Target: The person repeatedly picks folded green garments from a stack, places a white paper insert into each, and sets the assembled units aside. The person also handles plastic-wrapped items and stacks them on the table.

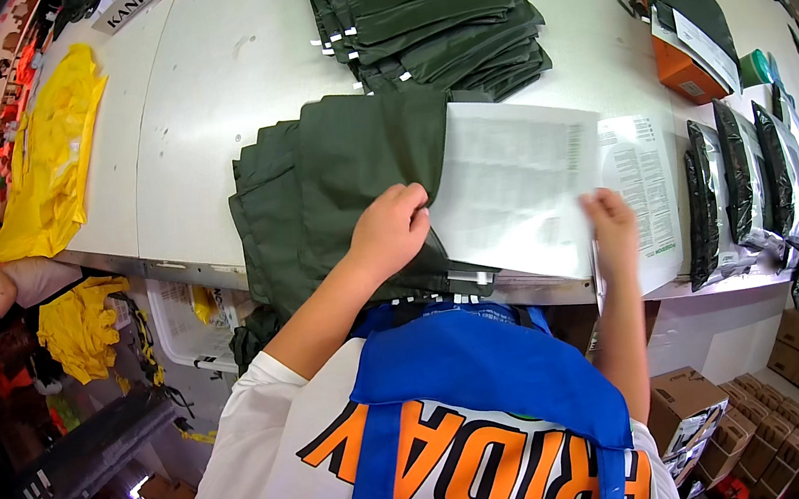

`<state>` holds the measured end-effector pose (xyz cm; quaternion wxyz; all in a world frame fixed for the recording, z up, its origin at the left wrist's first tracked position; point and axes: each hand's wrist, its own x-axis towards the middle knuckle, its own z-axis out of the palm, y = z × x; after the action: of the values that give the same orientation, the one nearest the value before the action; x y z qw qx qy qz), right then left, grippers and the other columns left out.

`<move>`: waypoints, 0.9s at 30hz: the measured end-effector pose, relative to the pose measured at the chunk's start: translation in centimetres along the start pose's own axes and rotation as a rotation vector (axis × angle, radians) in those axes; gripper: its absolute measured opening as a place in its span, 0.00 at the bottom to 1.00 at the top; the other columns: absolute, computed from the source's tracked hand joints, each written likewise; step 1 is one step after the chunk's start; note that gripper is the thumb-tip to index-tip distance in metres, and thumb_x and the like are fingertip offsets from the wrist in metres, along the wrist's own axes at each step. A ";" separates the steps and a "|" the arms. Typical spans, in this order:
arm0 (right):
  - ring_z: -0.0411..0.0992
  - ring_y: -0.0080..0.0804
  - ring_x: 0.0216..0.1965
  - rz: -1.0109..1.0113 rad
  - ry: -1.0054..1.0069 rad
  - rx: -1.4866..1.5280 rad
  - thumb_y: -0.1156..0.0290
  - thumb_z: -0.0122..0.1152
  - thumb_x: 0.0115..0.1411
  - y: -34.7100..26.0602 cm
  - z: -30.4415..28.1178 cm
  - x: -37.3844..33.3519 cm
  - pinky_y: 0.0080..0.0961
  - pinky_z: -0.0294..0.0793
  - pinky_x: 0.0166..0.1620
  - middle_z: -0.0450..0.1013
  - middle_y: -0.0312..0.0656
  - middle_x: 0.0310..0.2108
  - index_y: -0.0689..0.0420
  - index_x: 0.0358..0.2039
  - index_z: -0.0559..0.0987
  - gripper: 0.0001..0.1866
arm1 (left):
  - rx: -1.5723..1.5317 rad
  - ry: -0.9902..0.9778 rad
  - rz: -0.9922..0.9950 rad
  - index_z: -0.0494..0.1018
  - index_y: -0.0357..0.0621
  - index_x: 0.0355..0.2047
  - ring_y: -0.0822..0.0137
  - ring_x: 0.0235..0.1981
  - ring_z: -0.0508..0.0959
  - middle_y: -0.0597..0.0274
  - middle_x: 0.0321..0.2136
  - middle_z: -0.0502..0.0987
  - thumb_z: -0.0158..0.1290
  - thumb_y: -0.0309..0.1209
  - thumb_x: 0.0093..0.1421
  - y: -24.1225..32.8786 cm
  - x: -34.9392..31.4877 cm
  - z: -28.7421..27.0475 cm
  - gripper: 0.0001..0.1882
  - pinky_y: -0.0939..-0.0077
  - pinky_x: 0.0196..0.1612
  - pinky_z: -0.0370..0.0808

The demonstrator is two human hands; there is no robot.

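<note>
Against dark bags (357, 154), the white sheet (518, 188) points right, long axis unclear.

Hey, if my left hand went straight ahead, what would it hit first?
Probably the white paper, just past the green bag your left hand is touching, though depth is unclear.

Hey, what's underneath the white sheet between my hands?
A printed page pokes out past the right edge of the white sheet, and stacked dark green pouches show at its lower left. Whatever lies beneath its middle is covered.
</note>
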<state>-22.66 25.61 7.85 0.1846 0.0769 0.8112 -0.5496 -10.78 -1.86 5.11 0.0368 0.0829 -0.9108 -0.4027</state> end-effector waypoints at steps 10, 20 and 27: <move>0.71 0.26 0.31 -0.154 0.101 -0.252 0.71 0.64 0.55 6.2 2.6 1.7 0.24 0.72 0.34 0.73 0.43 0.36 0.61 0.56 0.66 0.28 | 0.295 0.263 0.189 0.68 0.42 0.44 0.50 0.46 0.71 0.52 0.45 0.71 0.54 0.32 0.54 -4.6 13.5 -2.2 0.18 0.61 0.49 0.70; 0.59 0.54 0.57 0.366 0.858 -0.771 0.51 0.73 0.43 15.6 -8.6 0.2 0.53 0.62 0.54 0.62 0.55 0.54 0.61 0.59 0.61 0.48 | 0.712 0.208 0.028 0.74 0.47 0.38 0.57 0.43 0.73 0.60 0.40 0.76 0.54 0.33 0.55 -11.3 23.0 -4.7 0.10 0.62 0.44 0.72; 0.70 0.42 0.41 0.259 0.934 -0.284 0.63 0.75 0.44 20.4 -12.9 1.0 0.33 0.71 0.45 0.69 0.55 0.43 0.71 0.50 0.65 0.39 | 0.551 0.253 0.480 0.71 0.39 0.22 0.53 0.39 0.74 0.56 0.35 0.75 0.52 0.26 0.46 -3.9 16.9 -6.8 0.03 0.61 0.39 0.72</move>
<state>-19.67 45.21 -5.92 -0.1227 0.3889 0.8576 -0.3133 -26.06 -12.47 6.82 0.2185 -0.0768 -0.9666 -0.1096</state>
